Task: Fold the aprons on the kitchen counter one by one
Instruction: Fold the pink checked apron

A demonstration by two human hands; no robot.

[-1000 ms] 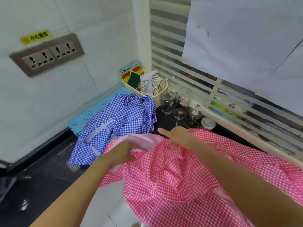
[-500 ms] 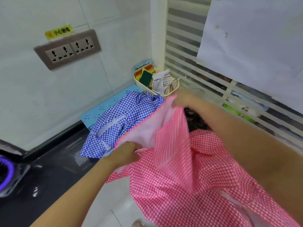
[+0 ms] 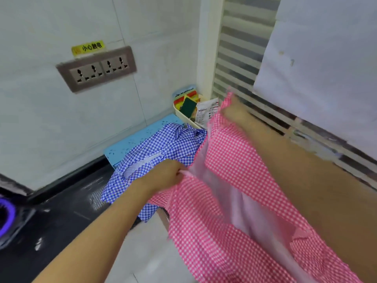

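A pink checked apron (image 3: 230, 203) hangs stretched between both hands, its pale lining showing along a fold in the middle. My left hand (image 3: 163, 176) pinches one edge of it low, just in front of the blue apron. My right hand (image 3: 232, 111) grips another edge, raised high toward the corner by the window slats. A blue checked apron (image 3: 163, 148) lies crumpled on the dark counter (image 3: 61, 217) behind my left hand, partly over a light blue mat (image 3: 140, 135).
A cream basket (image 3: 183, 114) with sponges and a packet stands in the corner. A double wall socket (image 3: 95, 69) is on the tiled wall. Window slats (image 3: 240, 58) with white paper run along the right. A purple-rimmed object (image 3: 6, 217) sits at far left.
My right hand has lifted the pink apron's edge up and away toward the corner, drawing the cloth taut. My left hand keeps its hold low. The view has shifted, hiding the glass jars.
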